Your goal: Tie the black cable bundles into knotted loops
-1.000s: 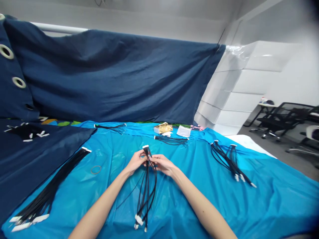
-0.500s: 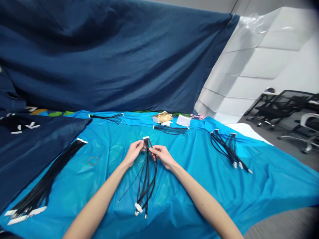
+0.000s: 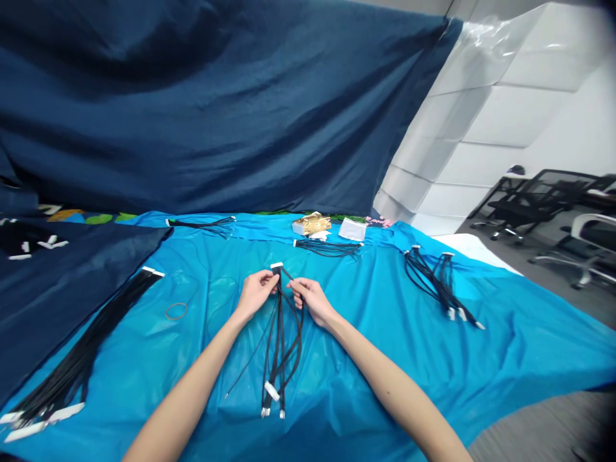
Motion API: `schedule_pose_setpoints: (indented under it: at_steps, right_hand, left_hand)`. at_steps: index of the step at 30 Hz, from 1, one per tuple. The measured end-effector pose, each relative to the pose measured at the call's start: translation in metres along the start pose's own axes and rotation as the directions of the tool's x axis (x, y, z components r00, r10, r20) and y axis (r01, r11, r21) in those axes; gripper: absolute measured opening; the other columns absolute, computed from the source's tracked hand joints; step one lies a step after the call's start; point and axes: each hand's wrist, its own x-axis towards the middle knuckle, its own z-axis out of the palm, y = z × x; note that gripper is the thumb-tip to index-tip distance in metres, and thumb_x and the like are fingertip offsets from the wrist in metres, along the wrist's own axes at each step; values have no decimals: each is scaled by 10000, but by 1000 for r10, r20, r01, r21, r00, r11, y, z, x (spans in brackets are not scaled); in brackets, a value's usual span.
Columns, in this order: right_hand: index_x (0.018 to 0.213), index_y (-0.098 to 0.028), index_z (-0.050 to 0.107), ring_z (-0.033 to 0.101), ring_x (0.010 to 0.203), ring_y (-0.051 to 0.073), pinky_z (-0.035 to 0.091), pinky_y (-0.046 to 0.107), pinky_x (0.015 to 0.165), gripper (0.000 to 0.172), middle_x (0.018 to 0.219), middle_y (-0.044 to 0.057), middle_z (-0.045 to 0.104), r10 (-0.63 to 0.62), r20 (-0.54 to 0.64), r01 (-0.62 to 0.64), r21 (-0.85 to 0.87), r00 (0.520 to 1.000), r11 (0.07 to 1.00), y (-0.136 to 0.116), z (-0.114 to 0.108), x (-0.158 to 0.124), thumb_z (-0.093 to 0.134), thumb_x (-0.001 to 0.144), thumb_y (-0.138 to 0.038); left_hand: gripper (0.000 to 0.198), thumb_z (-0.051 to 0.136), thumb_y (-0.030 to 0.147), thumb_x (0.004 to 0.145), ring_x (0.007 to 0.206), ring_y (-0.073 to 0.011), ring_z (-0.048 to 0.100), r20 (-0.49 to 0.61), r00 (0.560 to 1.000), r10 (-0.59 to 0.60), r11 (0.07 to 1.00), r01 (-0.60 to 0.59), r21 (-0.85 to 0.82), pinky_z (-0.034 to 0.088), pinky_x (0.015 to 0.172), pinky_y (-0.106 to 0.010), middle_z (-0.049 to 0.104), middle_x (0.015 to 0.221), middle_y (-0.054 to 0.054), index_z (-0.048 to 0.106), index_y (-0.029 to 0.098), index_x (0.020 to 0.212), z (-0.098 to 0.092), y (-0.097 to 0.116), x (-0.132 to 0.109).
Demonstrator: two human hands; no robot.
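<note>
A black wire harness (image 3: 278,333) hangs down the middle of the view, with a white connector at its top and another white connector (image 3: 272,391) among the loose ends below. My left hand (image 3: 257,292) pinches it just under the top connector. My right hand (image 3: 310,300) has its fingers closed on a black wire of the same harness, drawn out to the right side. The other wires fall between both hands, and one thin wire slants off to the lower left.
Blue sheeting (image 3: 366,366) covers the table. A thick wire bundle (image 3: 96,333) lies left, near a rubber band (image 3: 176,311). More harnesses lie at the back (image 3: 330,249) and right (image 3: 440,282). Behind them are a gold packet (image 3: 315,223) and a white packet (image 3: 353,229).
My right hand has drawn a wire slightly away from the harness, widening the gap between the hands. The lower white connector has shifted a little. The whole view has moved slightly.
</note>
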Motion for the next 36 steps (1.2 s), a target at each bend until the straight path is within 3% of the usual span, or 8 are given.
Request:
schedule_pose_setpoints:
  at_steps: [3, 6, 12, 14, 20, 24, 29, 36]
  right_hand:
    - [779, -135, 564, 209, 407, 16, 191, 174, 388, 377, 491, -104, 246, 16, -16, -15, 45, 1000, 999, -2, -1, -1, 631, 672, -490]
    - [773, -127, 560, 171, 420, 14, 136, 176, 387, 364, 491, -108, 214, 25, -36, -23, 65, 999, 998, -5, -3, -1, 647, 662, -462]
    - [806, -117, 571, 155, 407, 8, 124, 171, 381, 395, 475, -118, 204, 103, 24, -104, 47, 994, 993, -11, -8, -1, 659, 646, -468]
    - [805, -117, 579, 192, 391, 4, 154, 165, 373, 395, 471, -114, 252, 136, 77, -137, 11, 988, 991, -10, -9, -2, 673, 638, -463]
    - [696, -114, 585, 477, 461, 58, 360, 173, 426, 353, 544, -21, 540, 190, 185, -166, -136, 964, 977, -9, -9, -9, 737, 588, -413]
    - [757, -103, 609, 539, 540, 76, 430, 194, 500, 356, 679, 31, 617, 209, 274, -178, -132, 939, 975, -17, -9, -15, 728, 608, -404]
    - [856, -113, 603, 563, 567, 76, 439, 191, 530, 381, 706, 26, 620, 197, 300, -189, -59, 933, 980, -18, -4, -18, 734, 608, -371]
    - [867, -124, 599, 552, 532, 63, 428, 163, 498, 378, 637, -12, 592, 184, 262, -187, -15, 947, 982, -11, 1, -18, 745, 602, -350]
  left_hand:
    - [294, 571, 416, 720, 561, -158, 594, 46, 997, 58, 988, -64, 144, 460, 563, -259, 632, 619, -38, 621, 127, 743, -6, 4, 0]
    - [278, 530, 393, 751, 540, -158, 589, 134, 987, 92, 959, -124, 254, 443, 548, -252, 619, 568, -30, 624, 140, 685, -12, 8, 0]
    - [269, 565, 392, 718, 589, -174, 624, 149, 989, -5, 996, -9, 89, 497, 590, -285, 652, 655, -52, 602, 129, 763, -12, 7, 0]
    - [272, 559, 399, 722, 584, -171, 625, 121, 993, -5, 995, -7, 101, 497, 586, -285, 654, 669, -52, 594, 133, 772, -10, 4, 0]
    - [254, 512, 372, 747, 489, -136, 569, 2, 1000, 29, 994, -29, 107, 447, 522, -245, 598, 568, -9, 575, 133, 805, -7, 0, 2]
    - [254, 515, 387, 749, 403, -101, 490, -40, 998, 46, 985, -39, 170, 376, 426, -213, 538, 505, 24, 569, 140, 773, -6, 2, 1]
    - [288, 505, 432, 760, 369, -99, 490, 98, 984, -147, 983, 156, -100, 394, 379, -207, 514, 485, 38, 486, 148, 802, 0, 5, -3]
    - [425, 692, 361, 643, 550, -103, 574, 171, 971, -168, 941, 210, -266, 488, 524, -220, 542, 602, 46, 503, 138, 951, -1, 14, -8]
